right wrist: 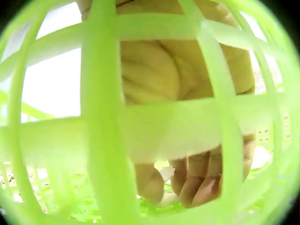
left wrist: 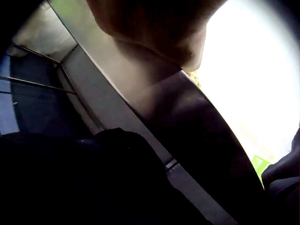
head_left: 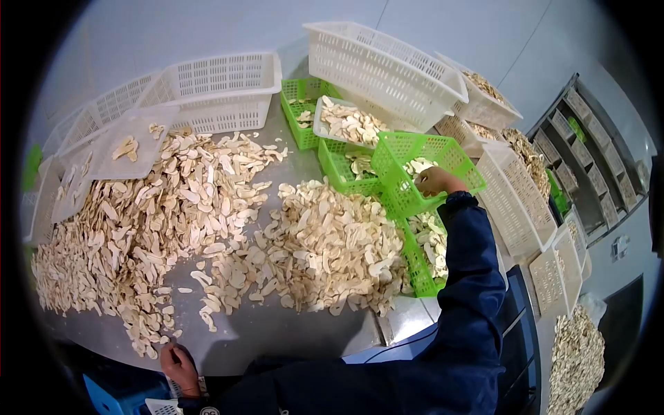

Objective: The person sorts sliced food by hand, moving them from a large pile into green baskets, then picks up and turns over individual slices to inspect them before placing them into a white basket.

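Note:
Reaching into the upper green basket (head_left: 422,145), my right hand (head_left: 439,181) has its fingers curled downward. Through the lattice in the right wrist view, a pale slice (right wrist: 166,174) shows between the thumb and fingertips. More pale slices (head_left: 418,166) lie inside that basket, which overlaps a lower green basket (head_left: 415,266) of slices. My left hand (head_left: 180,370) rests at the table's near edge, loosely curled, close to the front of a large heap of pale, mushroom-like slices (head_left: 131,228). In the left wrist view the hand (left wrist: 159,28) is dark, with its fingers hidden.
A second heap of slices (head_left: 332,249) lies mid-table. Behind stand white crates (head_left: 228,90), a tall white crate (head_left: 380,72) and a white tray of slices (head_left: 349,123) on green baskets. More crates (head_left: 515,197) line the right side, and a blue stool (head_left: 121,391) stands below the table.

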